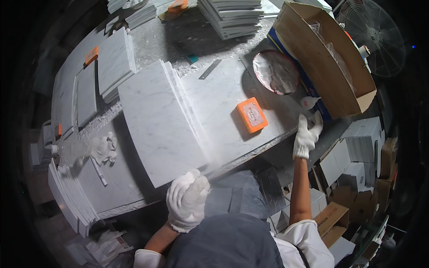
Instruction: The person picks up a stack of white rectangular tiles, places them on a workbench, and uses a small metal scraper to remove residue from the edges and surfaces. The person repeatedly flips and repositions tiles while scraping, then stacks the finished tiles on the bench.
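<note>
**Gloved hands at the marble bench**

I see my left hand [187, 200], in a white glove, curled into a fist at the near corner of the stack of white marble tiles [158, 120]; whether it pinches the tile edge I cannot tell. My right hand [307, 134], also gloved, spreads open at the bench edge, right of the stack. Between it and the stack lies an orange rectangular block [251, 115] with a pale label. Beyond the block sits a round red-rimmed dish [275, 71], then an open cardboard box [321, 58]. A spare white glove [105, 148] lies left of the stack.
</note>
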A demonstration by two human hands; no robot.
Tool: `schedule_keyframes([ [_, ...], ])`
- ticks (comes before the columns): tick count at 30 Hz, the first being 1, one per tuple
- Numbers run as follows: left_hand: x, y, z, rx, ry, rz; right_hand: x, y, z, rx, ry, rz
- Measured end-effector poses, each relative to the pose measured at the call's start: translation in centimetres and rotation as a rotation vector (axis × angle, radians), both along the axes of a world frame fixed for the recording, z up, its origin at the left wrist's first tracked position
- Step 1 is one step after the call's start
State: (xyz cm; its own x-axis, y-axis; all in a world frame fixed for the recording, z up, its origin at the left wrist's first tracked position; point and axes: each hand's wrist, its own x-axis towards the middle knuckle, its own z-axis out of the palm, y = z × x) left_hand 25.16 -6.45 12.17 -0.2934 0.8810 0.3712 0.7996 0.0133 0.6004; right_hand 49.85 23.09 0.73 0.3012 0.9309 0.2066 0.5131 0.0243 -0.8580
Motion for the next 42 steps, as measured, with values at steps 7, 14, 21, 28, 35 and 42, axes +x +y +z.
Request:
schedule_keyframes([
  [7, 1.2, 1.4, 0.5, -0.008, -0.117, -0.146, 1.3, 6.8, -3.4, -0.023, -0.291, -0.047],
  [14, 0.5, 2.0, 0.1, 0.056, -0.073, -0.219, -0.4, 1.4, 1.4, -0.203, 0.428, 0.166],
  [21, 0.3, 3.3, 0.4, 0.067, 0.014, -0.123, -6.9, -7.4, 7.6, -0.477, 0.822, 0.684],
  [28, 0.2, 2.8, 0.8, 0.015, 0.036, -0.022, -9.6, -9.7, 8.3, -0.684, 0.882, 0.829],
  [35, 0.0, 2.1, 0.6, 0.007, 0.030, 0.067, -10.8, -11.4, 7.9, -0.753, 0.838, 0.985],
  [42, -0.7, 1.8, 1.4, 0.054, 0.084, 0.102, -11.4, -12.4, 8.1, -0.751, 0.777, 1.110],
])
